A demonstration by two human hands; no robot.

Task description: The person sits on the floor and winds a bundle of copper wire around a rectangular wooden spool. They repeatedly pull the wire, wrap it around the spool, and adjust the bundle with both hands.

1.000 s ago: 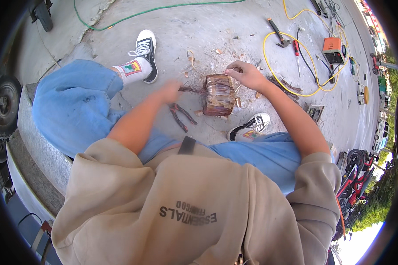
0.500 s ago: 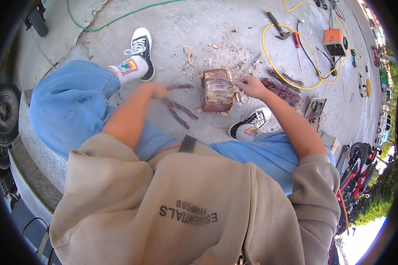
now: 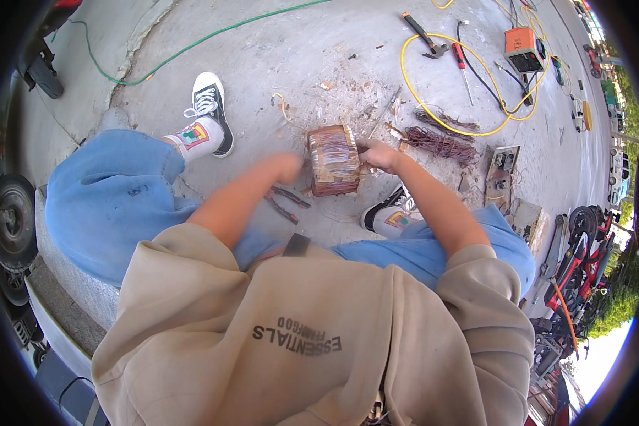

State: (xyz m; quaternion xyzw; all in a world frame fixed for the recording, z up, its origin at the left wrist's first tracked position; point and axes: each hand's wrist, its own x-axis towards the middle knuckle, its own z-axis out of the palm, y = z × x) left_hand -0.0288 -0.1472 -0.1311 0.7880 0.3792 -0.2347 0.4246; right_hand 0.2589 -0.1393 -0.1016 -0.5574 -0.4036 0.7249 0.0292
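Coil block: the wire-wound block (image 3: 334, 160) sits on the floor (image 3: 270, 64) between the two hands, its windings brown at the borders and paler across the middle.
Working it well: the block looks heavy and its surface uneven, so I would keep one palm firm against a side while the other hand works. Loose strands are best drawn out a few at a time – a big tuft would likely snag or drag the block round.
Fingers: sharp wire ends seem likely on bare skin, so a pinch well back from the tips is the safer choice.
Right hand: the right hand (image 3: 380, 156) is at the block's right side, fingers curled in at its edge; whether they pinch a strand or only rest there, I cannot tell.
Left hand: the left hand (image 3: 284, 169) is blurred just beside the block's left side – spread or closed, and on what, I cannot tell.
Pliers: the pliers (image 3: 291, 197) lie just nearer the body than the left hand.
Pulled wire: a brown wire bundle (image 3: 440, 145) lies to the right of the right hand.
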